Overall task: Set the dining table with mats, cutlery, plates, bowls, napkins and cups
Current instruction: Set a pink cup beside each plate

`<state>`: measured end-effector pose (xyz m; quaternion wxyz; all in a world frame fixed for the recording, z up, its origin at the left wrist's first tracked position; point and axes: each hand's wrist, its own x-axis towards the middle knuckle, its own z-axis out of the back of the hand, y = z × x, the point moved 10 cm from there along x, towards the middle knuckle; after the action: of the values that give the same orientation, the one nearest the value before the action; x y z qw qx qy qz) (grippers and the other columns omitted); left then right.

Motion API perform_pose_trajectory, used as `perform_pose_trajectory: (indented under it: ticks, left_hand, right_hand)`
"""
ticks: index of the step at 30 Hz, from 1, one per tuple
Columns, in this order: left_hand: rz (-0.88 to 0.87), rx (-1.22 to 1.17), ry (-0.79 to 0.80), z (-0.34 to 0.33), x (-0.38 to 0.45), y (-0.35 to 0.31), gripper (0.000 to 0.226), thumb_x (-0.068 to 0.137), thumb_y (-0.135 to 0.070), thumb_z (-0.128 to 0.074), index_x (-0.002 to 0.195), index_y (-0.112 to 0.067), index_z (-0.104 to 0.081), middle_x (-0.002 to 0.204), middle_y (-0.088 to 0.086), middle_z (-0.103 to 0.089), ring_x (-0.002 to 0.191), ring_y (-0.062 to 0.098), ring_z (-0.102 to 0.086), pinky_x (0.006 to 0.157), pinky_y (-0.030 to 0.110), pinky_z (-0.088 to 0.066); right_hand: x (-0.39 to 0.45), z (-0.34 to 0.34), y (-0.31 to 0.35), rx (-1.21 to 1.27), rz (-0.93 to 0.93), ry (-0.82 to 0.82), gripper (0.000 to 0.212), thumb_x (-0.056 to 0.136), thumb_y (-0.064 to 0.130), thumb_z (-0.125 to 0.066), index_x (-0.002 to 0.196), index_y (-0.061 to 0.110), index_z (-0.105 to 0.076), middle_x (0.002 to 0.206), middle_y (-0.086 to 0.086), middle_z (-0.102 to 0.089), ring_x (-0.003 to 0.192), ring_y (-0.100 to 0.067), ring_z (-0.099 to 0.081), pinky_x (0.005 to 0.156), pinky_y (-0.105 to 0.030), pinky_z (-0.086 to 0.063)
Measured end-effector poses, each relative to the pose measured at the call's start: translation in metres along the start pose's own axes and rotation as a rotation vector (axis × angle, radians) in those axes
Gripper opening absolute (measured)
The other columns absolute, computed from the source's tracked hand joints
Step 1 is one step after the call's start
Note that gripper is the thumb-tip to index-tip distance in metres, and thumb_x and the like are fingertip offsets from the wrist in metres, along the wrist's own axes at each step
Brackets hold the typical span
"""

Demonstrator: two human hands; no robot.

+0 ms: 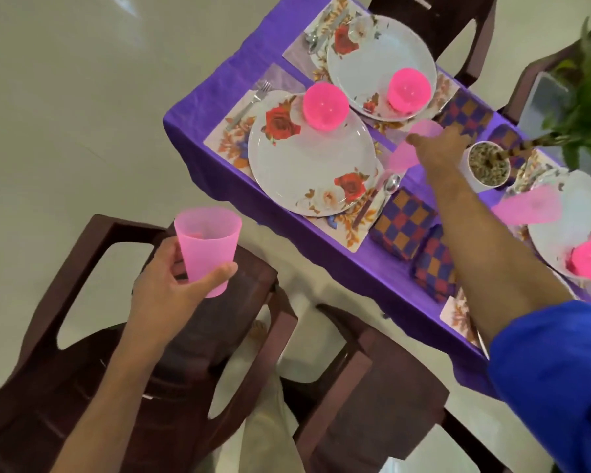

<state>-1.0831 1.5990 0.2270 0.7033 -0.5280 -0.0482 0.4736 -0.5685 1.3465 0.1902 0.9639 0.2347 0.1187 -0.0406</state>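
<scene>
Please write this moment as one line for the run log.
stage: placing cups | left hand: holds pink cup above chair | right hand: sets blurred pink cup between the plates | bowls: on plates

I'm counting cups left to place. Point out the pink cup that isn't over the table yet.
The pink cup in the left hand, held above the chair back; the others are over the purple table.
</scene>
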Motion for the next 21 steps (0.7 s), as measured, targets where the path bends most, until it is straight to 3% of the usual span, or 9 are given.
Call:
perform_pose_trajectory:
  ticks: [3,5,6,9,11,14,19,21]
  left_hand:
    - [0.016,-0.009,0.001,-0.001,0.004,0.001,0.076,0.067,-0.056,-0.087,0.133,-0.034,-0.057,0.115,-0.016,-0.070,0.099,0.002,-0.069,0.079,0.023,-0.056]
    - [0.022,-0.018,-0.001,-0.002,0.005,0.001,0.075,0.066,-0.056,-0.086,0.133,-0.034,-0.057,0.115,-0.017,-0.070,0.099,0.001,-0.069,0.077,0.021,-0.055]
    - [0.023,-0.021,-0.001,-0.003,0.005,0.002,0.075,0.066,-0.057,-0.086,0.133,-0.035,-0.057,0.115,-0.017,-0.070,0.099,0.001,-0.069,0.077,0.021,-0.054]
    - [0.021,-0.021,0.004,-0.005,0.004,0.003,0.076,0.067,-0.056,-0.086,0.135,-0.034,-0.057,0.116,-0.016,-0.069,0.101,0.004,-0.069,0.079,0.023,-0.055]
    - [0.023,-0.021,0.003,-0.006,0.002,0.004,0.078,0.067,-0.057,-0.085,0.135,-0.034,-0.056,0.117,-0.014,-0.069,0.102,0.006,-0.069,0.078,0.023,-0.055]
    - [0.033,-0.036,0.005,-0.010,-0.001,0.006,0.079,0.068,-0.055,-0.086,0.138,-0.033,-0.056,0.118,-0.012,-0.069,0.102,0.007,-0.069,0.075,0.020,-0.054]
    - [0.052,-0.028,0.011,-0.020,-0.005,0.009,0.073,0.068,-0.055,-0.087,0.131,-0.036,-0.056,0.115,-0.015,-0.069,0.099,0.005,-0.069,0.073,0.018,-0.053]
    - [0.062,-0.033,0.007,-0.023,-0.005,0.010,0.071,0.068,-0.055,-0.087,0.129,-0.036,-0.056,0.115,-0.015,-0.069,0.099,0.005,-0.069,0.074,0.019,-0.053]
  right_hand:
    - [0.022,-0.005,-0.004,0.011,-0.019,0.055,0.115,0.066,0.069,-0.083,0.148,-0.001,-0.041,0.150,-0.018,-0.049,0.140,-0.030,-0.046,0.110,-0.037,-0.036]
    - [0.021,0.001,-0.001,0.049,-0.044,0.076,0.120,0.054,0.067,-0.088,0.145,0.000,-0.046,0.144,-0.015,-0.054,0.126,-0.031,-0.060,0.089,-0.040,-0.058]
    - [0.019,0.004,0.000,0.066,-0.051,0.082,0.110,0.061,0.056,-0.092,0.144,-0.001,-0.046,0.142,-0.015,-0.053,0.117,-0.032,-0.065,0.077,-0.036,-0.063]
    - [0.018,0.007,0.000,0.092,-0.042,0.107,0.087,0.075,0.033,-0.092,0.141,-0.001,-0.047,0.138,-0.011,-0.052,0.107,-0.027,-0.065,0.071,-0.037,-0.064]
    - [0.018,0.012,0.002,0.161,-0.016,0.070,0.090,0.071,0.035,-0.094,0.141,0.003,-0.047,0.134,-0.007,-0.049,0.115,-0.026,-0.062,0.066,-0.037,-0.065]
    - [0.015,0.010,0.006,0.182,-0.003,0.090,0.088,0.071,0.031,-0.094,0.142,0.007,-0.048,0.135,-0.007,-0.049,0.118,-0.026,-0.061,0.076,-0.038,-0.064]
    - [0.013,0.003,0.024,0.083,0.095,0.160,0.084,0.077,0.028,-0.091,0.146,0.008,-0.048,0.142,-0.010,-0.051,0.112,-0.023,-0.060,0.060,-0.025,-0.061]
    - [0.014,-0.001,0.031,0.043,0.131,0.181,0.083,0.079,0.029,-0.090,0.147,0.008,-0.047,0.142,-0.009,-0.052,0.116,-0.024,-0.058,0.065,-0.026,-0.063]
